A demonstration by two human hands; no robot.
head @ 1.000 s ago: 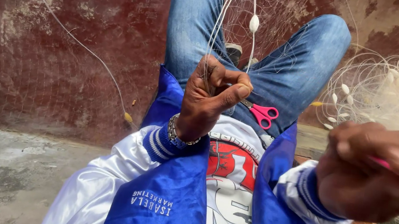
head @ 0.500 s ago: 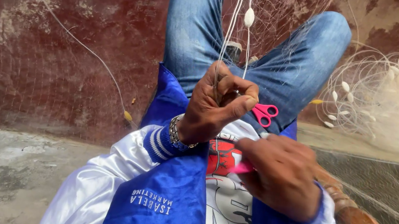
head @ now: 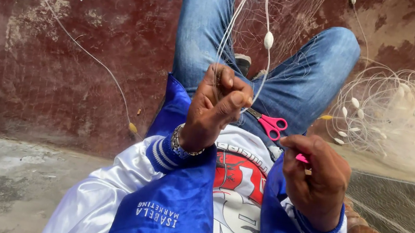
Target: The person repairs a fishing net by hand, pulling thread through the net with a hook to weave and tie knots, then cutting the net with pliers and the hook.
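Our left hand (head: pixel 217 107) pinched the thin white fishing-net line (head: pixel 261 80); our right hand (head: pixel 313 176) clamped a small pink plastic tool (head: pixel 301 158), near pink-handled scissors (head: pixel 271 125).

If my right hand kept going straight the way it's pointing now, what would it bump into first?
Probably the pink-handled scissors on the lap, just ahead of the right hand, which points up-left toward them; depth is hard to judge.

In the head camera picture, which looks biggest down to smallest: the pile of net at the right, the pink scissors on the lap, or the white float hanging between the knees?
1. Pile of net, clearly largest.
2. Pink scissors.
3. White float, smallest, though it hangs farther off.
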